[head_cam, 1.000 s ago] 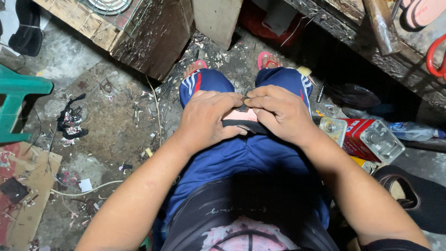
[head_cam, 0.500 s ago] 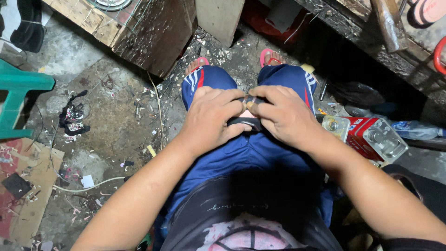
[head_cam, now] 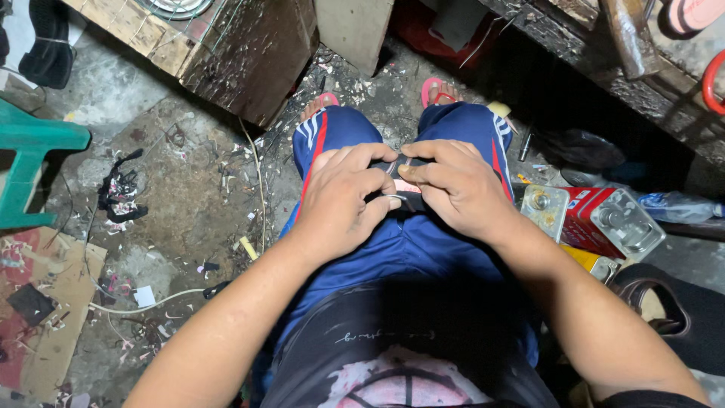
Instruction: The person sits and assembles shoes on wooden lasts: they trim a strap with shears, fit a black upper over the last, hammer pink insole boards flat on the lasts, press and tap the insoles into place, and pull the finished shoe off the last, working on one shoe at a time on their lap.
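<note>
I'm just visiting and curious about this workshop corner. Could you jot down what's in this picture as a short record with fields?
Setting: a seated person in blue track trousers and pink flip-flops, looking down at their lap over a littered concrete floor
Left hand: grips the near side of a small dark flat piece held on the lap
Right hand: pinches the same piece from above
Beside the right leg: red metal tin
Far left: green plastic stool
Ahead: wooden crate
</note>
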`<state>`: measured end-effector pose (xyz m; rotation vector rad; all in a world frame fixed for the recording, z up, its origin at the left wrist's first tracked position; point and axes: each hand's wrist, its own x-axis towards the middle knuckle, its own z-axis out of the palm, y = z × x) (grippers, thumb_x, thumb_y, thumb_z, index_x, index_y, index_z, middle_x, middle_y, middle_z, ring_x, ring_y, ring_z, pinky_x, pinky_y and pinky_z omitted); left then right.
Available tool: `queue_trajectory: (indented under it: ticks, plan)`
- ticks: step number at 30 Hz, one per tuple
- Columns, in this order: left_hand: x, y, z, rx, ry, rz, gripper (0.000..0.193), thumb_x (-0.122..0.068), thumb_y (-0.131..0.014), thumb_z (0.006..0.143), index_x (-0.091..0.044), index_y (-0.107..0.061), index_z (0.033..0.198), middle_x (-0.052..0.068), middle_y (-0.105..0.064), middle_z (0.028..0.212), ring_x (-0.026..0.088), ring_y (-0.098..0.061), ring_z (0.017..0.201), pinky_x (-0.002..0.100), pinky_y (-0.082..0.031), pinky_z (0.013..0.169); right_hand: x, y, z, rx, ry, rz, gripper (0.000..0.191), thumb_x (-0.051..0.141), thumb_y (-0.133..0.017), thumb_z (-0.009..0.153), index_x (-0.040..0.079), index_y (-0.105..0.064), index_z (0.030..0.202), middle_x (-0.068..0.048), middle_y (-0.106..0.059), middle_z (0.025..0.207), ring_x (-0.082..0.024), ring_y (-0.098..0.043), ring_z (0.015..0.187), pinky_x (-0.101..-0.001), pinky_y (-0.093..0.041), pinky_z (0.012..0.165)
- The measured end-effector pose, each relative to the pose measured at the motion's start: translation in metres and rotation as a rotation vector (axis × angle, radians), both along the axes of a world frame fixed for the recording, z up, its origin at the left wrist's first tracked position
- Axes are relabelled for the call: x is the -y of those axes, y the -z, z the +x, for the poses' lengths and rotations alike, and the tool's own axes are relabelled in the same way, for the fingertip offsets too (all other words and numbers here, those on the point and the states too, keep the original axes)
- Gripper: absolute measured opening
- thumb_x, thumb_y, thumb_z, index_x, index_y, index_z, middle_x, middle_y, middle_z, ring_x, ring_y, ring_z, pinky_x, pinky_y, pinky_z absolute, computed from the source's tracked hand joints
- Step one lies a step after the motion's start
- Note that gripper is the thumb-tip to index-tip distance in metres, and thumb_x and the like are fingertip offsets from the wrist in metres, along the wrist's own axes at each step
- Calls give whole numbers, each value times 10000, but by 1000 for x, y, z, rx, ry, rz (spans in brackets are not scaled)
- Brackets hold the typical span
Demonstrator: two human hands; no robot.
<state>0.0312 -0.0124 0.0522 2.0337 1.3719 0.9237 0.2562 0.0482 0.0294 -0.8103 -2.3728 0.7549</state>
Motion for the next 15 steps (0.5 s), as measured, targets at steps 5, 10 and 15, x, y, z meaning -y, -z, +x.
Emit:
queue_trajectory:
  ticks: [5,10,15]
  plan:
    - [-2,2,7,15,-56,-14,139,-197,-802,798,-123,-695,845,27,-671,1228,249,-627,1097,413,-401,954,-2,0,2,-11,-5,-9,264,2,-667,830,64,-736,1078,-96,-689,1249,-281,-662,1156,-429,-476,1017]
    - [-3,2,10,20,-83,-11,123,-202,-797,796,-133,-708,845,21,-676,1205,243,-630,1101,405,-403,960,-4,-1,4,-7,-22,-29,277,33,-678,827,59,-737,1097,-114,-682,1263,-293,-657,1166,-435,-468,1025]
    - [-2,0,9,28,-63,-37,122,-209,-781,826,-129,-697,864,24,-666,1231,242,-621,1128,414,-384,968,-6,-1,8,-8,-52,-39,370,95,-687,756,54,-723,1122,-128,-666,1293,-308,-647,1181,-448,-459,1031]
